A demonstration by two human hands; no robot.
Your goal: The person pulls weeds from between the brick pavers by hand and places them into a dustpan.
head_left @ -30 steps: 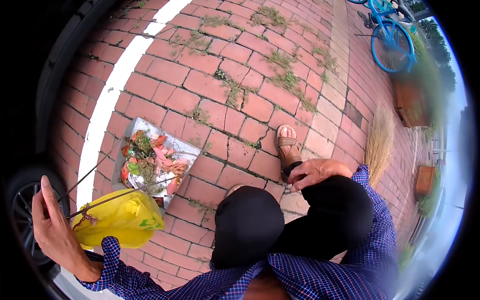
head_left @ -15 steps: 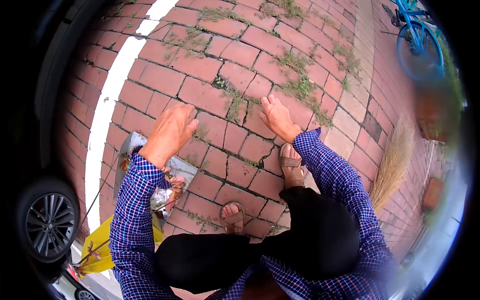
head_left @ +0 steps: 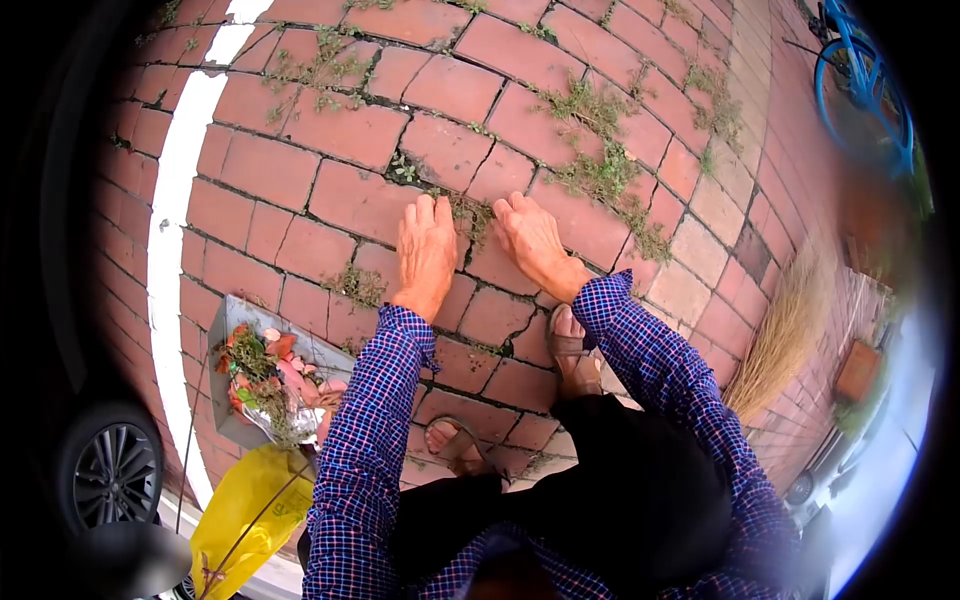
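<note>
From left to right, we see a black tyre with a dark, many-spoked wheel (head_left: 110, 470), well to the left of the fingers and nearer the body. A white painted line (head_left: 168, 240) runs left of the fingers over the red brick paving (head_left: 358, 200). Between line and body lies a yellow plastic bag (head_left: 245, 520), crossed by a thin dark rod; beside it a grey, straight-sided dustpan (head_left: 322, 353), left of the fingers, holds red leaves, green stems and pale scraps.

We find the left hand (head_left: 427, 252) palm down, its fingers bent and close together. Between the two hands, just beside the fingers, low green weeds (head_left: 472, 215) grow along a joint. The right hand (head_left: 537, 242) curls in from the other side; both sets of fingertips are hidden, so we cannot tell whether they grip.

Right of the fingers we note a larger weed patch (head_left: 605, 170), then a straw-coloured bristle broom (head_left: 785, 335) and, farthest off, a blue bicycle (head_left: 865, 85).
</note>
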